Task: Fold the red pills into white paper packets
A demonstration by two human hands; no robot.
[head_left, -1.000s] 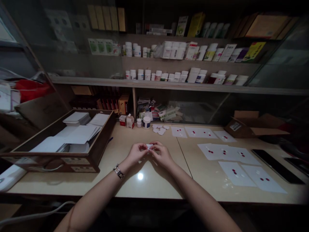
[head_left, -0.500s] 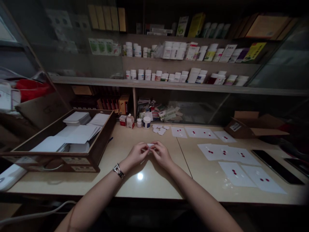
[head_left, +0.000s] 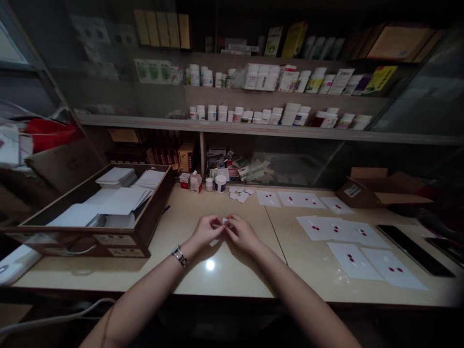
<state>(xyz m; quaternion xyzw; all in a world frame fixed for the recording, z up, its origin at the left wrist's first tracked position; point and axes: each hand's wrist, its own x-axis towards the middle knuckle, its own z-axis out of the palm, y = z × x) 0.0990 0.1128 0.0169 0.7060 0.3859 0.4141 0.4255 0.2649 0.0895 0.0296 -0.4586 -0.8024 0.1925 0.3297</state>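
Left hand point(head_left: 206, 231) and right hand point(head_left: 242, 235) curled closed, fingertips pinching one small white paper piece point(head_left: 225, 221) between them. Neat fingertip control, wrists low over the pale counter point(head_left: 232, 278).

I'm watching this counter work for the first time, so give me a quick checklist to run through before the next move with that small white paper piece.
1. Small white paper piece pinched between left hand and right hand: ok.
2. Loose white scrap on the beige counter: not ok, lying apart near the left hand.
3. Heap of small white paper pieces: ok, beyond the hands.
4. White sheets with red dots: ok, lying flat to the right.
5. Marks on the held piece: cannot tell, fingers hide it.
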